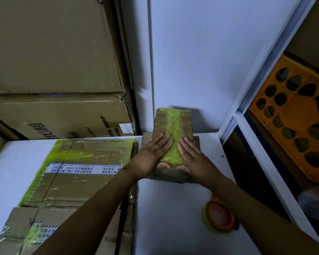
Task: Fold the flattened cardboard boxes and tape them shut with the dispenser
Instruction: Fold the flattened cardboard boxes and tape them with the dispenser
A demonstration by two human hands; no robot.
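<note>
While both hands (173,153) lie spread flat on the box (172,133) at the table's (173,208) far edge, it looks light, stiff, tape-slick; grip its cardboard sides.

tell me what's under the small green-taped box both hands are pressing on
The small box rests on another flat cardboard piece lying on the white table. Left hand and right hand cover its middle.
</note>
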